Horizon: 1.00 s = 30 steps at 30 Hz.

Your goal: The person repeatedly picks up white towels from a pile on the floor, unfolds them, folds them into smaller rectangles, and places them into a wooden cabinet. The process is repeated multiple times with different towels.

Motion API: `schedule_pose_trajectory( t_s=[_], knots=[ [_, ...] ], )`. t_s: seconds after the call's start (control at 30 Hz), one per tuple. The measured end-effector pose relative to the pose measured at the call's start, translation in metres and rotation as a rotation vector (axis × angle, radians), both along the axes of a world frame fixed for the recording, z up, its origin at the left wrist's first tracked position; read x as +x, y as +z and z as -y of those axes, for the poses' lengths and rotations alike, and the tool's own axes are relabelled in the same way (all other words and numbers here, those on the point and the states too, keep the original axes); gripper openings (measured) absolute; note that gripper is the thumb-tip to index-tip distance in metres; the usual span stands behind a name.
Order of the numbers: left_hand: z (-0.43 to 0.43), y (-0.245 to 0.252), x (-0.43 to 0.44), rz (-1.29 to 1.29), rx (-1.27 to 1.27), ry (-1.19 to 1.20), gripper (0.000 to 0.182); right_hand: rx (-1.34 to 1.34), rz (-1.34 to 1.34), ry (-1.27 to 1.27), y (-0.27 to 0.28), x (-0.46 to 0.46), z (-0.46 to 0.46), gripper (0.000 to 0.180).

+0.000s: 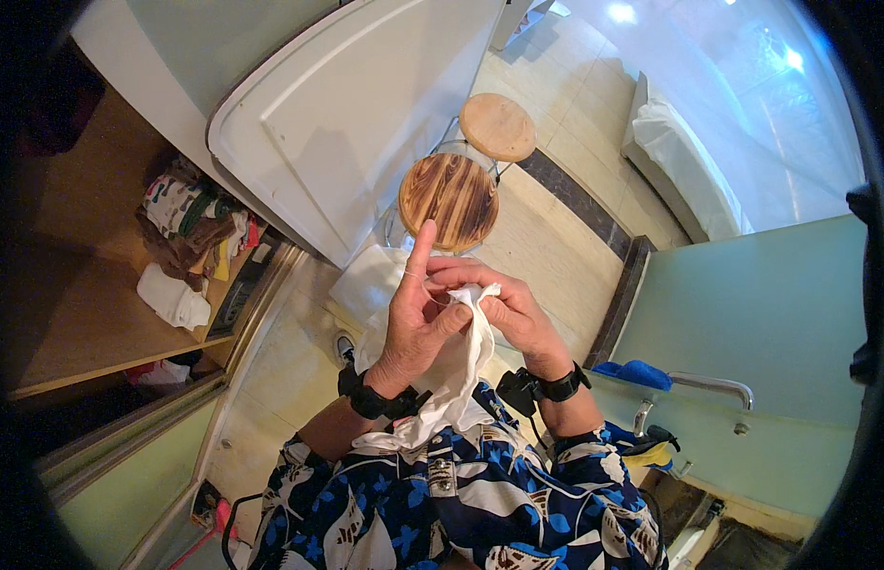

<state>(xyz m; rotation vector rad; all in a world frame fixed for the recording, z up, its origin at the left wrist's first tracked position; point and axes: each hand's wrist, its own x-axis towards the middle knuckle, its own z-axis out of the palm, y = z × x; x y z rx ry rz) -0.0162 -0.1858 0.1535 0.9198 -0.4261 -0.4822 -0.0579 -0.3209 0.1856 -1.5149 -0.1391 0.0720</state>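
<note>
A white cloth (460, 377) hangs between my hands and drapes against the front of my patterned shirt. My left hand (419, 313) pinches its upper edge with the thumb, while the index finger points up with a thin thread around it. On the other side, my right hand (502, 303) grips the same edge between thumb and fingers. Both hands nearly touch at the bunched top of the cloth. Whether a needle is held between the fingers cannot be seen.
Two round wooden stools, one dark-grained (449, 201) and one pale (497, 127), stand ahead by a white door panel (356, 107). Folded clothes (189, 214) lie in an open cabinet at left. A glass door with a metal handle (712, 385) is at right, with a blue cloth (634, 373).
</note>
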Motion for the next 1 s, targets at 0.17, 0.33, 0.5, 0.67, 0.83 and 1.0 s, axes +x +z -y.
schedule_pose_trajectory(
  t_s=[0.17, 0.33, 0.5, 0.67, 0.83, 1.0],
  knots=[
    [-0.002, 0.001, 0.0, -0.035, -0.002, -0.082, 0.093, 0.037, -0.018, 0.126, 0.0, 0.0, 0.009, 0.047],
    [-0.004, 0.002, -0.005, -0.058, 0.034, -0.133, 0.09, -0.027, -0.062, 0.155, 0.001, -0.003, 0.012, 0.042],
    [-0.001, -0.005, -0.011, 0.011, 0.013, -0.121, 0.085, -0.083, 0.009, 0.182, -0.007, -0.007, 0.011, 0.03],
    [-0.008, -0.003, -0.009, -0.152, -0.009, -0.172, 0.078, 0.081, -0.084, -0.058, -0.026, -0.019, 0.01, 0.017],
    [-0.026, -0.024, 0.002, -0.191, 0.04, -0.321, 0.076, 0.243, 0.004, -0.308, -0.022, -0.017, 0.011, 0.018],
    [-0.065, -0.054, 0.005, -0.185, 0.15, -0.532, 0.07, 0.171, 0.08, -0.417, -0.015, -0.02, 0.014, 0.022]
  ],
)
